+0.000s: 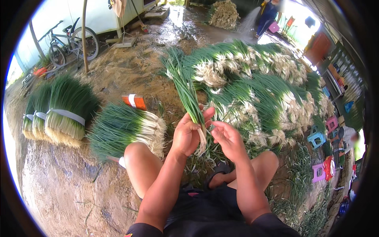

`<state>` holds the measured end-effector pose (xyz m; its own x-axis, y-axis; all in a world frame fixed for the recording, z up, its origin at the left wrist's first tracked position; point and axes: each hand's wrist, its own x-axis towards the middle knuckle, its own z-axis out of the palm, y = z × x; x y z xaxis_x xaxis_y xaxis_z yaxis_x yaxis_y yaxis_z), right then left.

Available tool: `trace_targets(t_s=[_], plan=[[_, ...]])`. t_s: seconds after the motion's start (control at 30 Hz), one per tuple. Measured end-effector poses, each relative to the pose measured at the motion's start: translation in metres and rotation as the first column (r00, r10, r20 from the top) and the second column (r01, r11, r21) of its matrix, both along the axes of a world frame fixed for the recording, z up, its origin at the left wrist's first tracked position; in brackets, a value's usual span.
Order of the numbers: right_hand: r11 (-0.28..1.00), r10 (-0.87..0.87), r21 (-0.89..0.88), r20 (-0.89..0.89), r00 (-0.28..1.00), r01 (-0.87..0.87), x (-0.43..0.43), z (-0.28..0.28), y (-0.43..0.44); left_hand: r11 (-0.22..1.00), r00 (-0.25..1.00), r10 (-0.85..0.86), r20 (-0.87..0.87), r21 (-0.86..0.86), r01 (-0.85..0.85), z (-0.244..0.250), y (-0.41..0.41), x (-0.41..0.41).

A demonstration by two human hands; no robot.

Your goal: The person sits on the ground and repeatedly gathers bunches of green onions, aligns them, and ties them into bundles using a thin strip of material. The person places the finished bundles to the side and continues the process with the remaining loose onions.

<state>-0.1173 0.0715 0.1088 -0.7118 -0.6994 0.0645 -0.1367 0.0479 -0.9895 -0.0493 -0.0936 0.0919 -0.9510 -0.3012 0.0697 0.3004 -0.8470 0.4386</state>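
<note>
My left hand (189, 133) is closed around a few green onions (189, 97), their white root ends pointing down toward my lap and the green leaves pointing up and away. Just right of the root ends is my right hand (228, 137), fingers curled and partly apart, with nothing plainly held in it. A loose stack of green onions (127, 130) lies beside my left knee, by an orange board with a white band (134, 102). Large heaps of green onions with roots (251, 97) spread in front of me and to the right.
Tied green onion bundles (66, 115) stand at the left. A bicycle (71, 44) leans near a wooden pole (85, 35). Onion leaf trimmings (299, 177) litter the ground on the right, near plastic stools (316, 139). A person (266, 17) sprays water at the back; another person (348, 137) is at the far right.
</note>
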Motion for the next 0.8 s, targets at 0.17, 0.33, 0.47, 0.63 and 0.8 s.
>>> trace_targets(t_s=[0.17,0.33,0.47,0.63,0.8], plan=[[0.988,-0.065,-0.136,0.022,0.998,0.068,0.007,-0.022,-0.028,0.999,0.998,-0.036,0.059,-0.026,0.037,-0.002,0.013,0.005],[0.978,-0.172,-0.107,0.049,0.984,0.177,0.008,-0.038,-0.026,0.985,0.983,-0.053,0.177,-0.15,0.08,-0.021,0.018,0.006],[0.882,-0.167,-0.376,0.315,0.934,0.284,0.018,-0.048,-0.022,0.994,0.953,0.104,0.284,-0.068,-0.088,-0.013,0.026,0.002],[0.503,-0.371,-0.484,0.628,0.684,0.716,-0.025,-0.06,0.01,0.948,0.895,0.266,0.358,-0.267,-0.174,-0.033,0.012,0.0],[0.717,0.092,0.63,-0.511,0.855,0.299,-0.057,-0.087,0.062,0.75,0.842,0.414,0.344,-0.654,-0.102,-0.037,0.017,0.002]])
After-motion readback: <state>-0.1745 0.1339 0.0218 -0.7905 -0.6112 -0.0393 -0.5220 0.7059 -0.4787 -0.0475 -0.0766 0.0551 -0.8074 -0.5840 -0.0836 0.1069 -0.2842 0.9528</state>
